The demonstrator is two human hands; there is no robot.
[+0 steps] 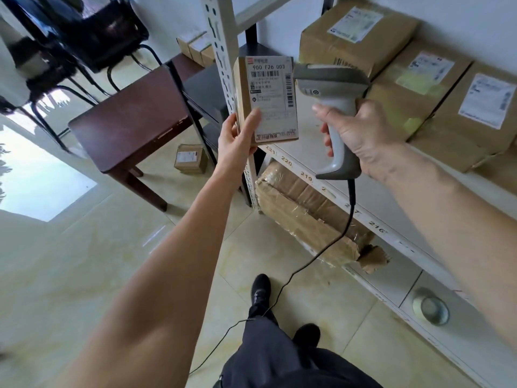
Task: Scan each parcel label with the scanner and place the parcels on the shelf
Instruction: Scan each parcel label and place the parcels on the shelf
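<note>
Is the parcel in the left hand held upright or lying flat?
Upright: the small parcel stands on end in the left hand, label facing the camera, beside the scanner head.

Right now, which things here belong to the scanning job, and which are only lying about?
Job: small parcel in the left hand; scanner in the right hand; shelf; shelved boxes.

Lying about: tape roll; dark table; black chairs; damaged wrapped box.
</note>
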